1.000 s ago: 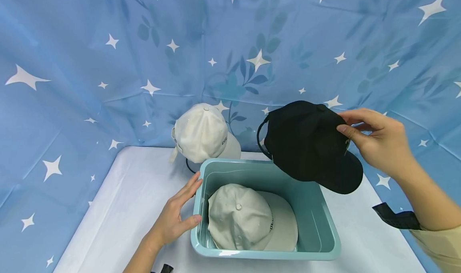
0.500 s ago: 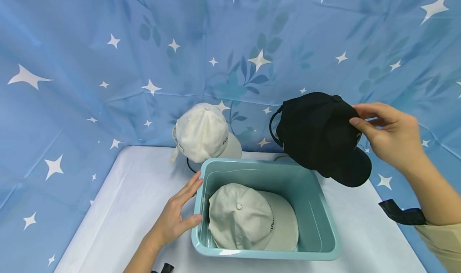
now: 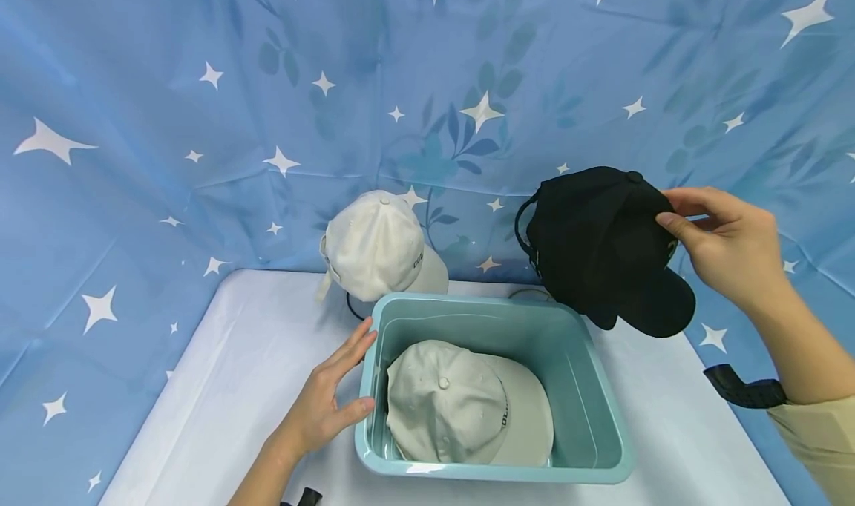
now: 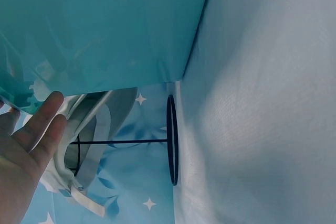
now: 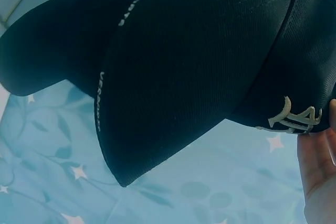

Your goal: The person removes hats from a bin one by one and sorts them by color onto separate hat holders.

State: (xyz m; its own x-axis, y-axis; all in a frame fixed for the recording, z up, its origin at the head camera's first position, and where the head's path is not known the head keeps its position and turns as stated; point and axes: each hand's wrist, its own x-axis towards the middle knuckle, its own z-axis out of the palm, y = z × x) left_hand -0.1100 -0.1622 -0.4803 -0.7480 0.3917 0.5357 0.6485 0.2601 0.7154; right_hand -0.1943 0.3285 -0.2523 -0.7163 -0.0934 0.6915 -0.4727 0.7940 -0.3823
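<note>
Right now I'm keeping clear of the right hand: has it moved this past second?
Yes; against the bin, the right hand has shifted rightward in the head view.

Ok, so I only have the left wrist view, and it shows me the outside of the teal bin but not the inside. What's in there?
Observer: The head view shows a pale cap lying in the bin, top side up.
Operator: And the right hand, what's it doing?
Observer: It's pinching a black cap near its front.
Operator: Any marking on that one?
Observer: Yes, the right wrist view shows a light raised emblem on it, close to the fingers.
</note>
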